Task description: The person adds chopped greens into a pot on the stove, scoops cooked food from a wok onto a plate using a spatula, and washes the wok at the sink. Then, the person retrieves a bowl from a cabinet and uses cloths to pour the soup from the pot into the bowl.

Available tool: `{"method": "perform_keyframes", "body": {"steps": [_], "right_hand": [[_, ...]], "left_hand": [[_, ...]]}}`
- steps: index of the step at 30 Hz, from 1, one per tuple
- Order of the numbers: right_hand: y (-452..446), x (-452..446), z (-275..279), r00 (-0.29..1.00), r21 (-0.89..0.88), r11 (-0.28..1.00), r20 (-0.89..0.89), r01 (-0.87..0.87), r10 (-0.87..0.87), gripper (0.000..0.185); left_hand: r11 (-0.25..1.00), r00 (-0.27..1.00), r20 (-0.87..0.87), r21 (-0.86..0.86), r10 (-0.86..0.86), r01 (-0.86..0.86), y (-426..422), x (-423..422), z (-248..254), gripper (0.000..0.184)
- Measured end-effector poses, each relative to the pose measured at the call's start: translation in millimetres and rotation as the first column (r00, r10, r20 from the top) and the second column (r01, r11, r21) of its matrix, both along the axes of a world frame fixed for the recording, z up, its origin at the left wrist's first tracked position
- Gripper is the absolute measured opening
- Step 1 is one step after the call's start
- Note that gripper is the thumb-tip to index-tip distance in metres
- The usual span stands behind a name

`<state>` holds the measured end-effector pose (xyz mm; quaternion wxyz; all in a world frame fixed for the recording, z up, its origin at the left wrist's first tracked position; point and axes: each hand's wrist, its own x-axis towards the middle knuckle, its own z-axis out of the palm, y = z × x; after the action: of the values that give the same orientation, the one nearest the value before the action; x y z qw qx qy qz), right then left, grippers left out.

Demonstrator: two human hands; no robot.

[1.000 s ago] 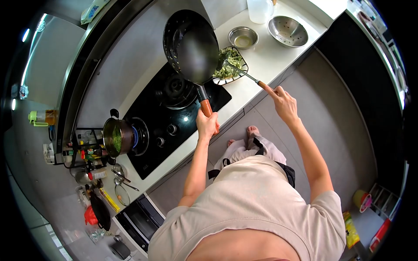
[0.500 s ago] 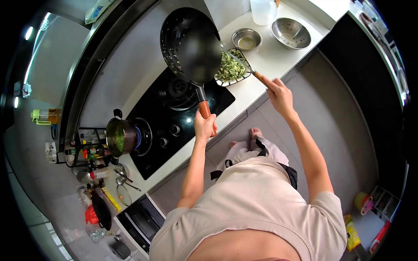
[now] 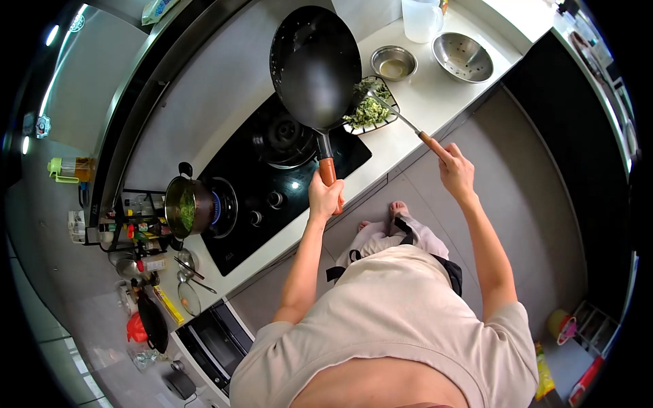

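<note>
My left hand (image 3: 326, 194) is wrapped round the orange-brown handle of a black wok (image 3: 320, 75), lifted off the stove. The wok is tilted, its right rim over a white dish with dark lines (image 3: 392, 117). Small green bits cling inside the wok. Chopped, pale-green food (image 3: 371, 114) fills much of the dish; the wok covers part of it. In my right hand (image 3: 456, 170), fingers closed, is the wooden handle of a long metal spatula (image 3: 401, 119). Its far end is at the food, between wok and dish; its exact shape is hard to make out.
On the black stove (image 3: 272, 204), a pot with greens (image 3: 187, 207) stands over a blue flame. A small steel bowl (image 3: 394, 64), a larger steel bowl (image 3: 462, 58) and a translucent jug (image 3: 422, 20) stand beyond the dish. Bottles (image 3: 143, 228) and utensils (image 3: 190, 275) crowd the left end.
The wok has shifted a little to the right and is tipped further over the dish. The spatula's end has moved from the wok's rim down to the food; my right hand has moved right and down.
</note>
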<state>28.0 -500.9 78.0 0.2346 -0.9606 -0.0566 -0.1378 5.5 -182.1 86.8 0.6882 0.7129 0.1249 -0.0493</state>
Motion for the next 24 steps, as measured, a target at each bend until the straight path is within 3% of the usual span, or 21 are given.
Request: {"method": "perform_keyframes", "body": {"steps": [2,5,8,11,14,16,24], "right_hand": [[-6.2,-6.0,9.9,0.999,0.024,1.0,-0.034,0.005,-0.004,0.049],[11.1,-0.6,19.1,0.999,0.274,0.961,-0.018,-0.038,0.044,0.047],[53.6,19.2,47.3,0.982,0.556,0.82,-0.035,-0.135,0.186,0.051],[82.0,36.6,55.1,0.964,0.699,0.692,-0.012,-0.181,0.265,0.05],[71.9,34.5,50.1,0.957,0.593,0.78,-0.055,-0.199,0.286,0.051],[48.9,25.7,38.6,0.962,0.429,0.876,-0.053,-0.221,0.269,0.053],[-31.1,15.2,29.1,0.99,-0.026,0.99,0.012,-0.142,0.142,0.052]], "left_hand": [[0.998,1.0,0.0,0.061,-0.001,0.001,5.8,3.3,-5.8,0.031],[1.0,1.0,0.0,0.002,-0.005,0.005,7.7,1.9,-3.2,0.031],[0.994,1.0,0.001,-0.106,-0.021,0.021,4.1,0.4,-0.4,0.03],[0.988,0.999,-0.012,-0.151,-0.045,0.042,3.9,0.7,1.1,0.028],[0.986,0.998,-0.016,-0.16,-0.059,0.056,4.5,0.1,2.7,0.029],[0.981,0.997,-0.004,-0.179,-0.073,0.071,4.2,1.4,5.5,0.029],[0.996,1.0,0.01,-0.081,-0.026,0.027,7.1,11.6,-3.1,0.03]]}}
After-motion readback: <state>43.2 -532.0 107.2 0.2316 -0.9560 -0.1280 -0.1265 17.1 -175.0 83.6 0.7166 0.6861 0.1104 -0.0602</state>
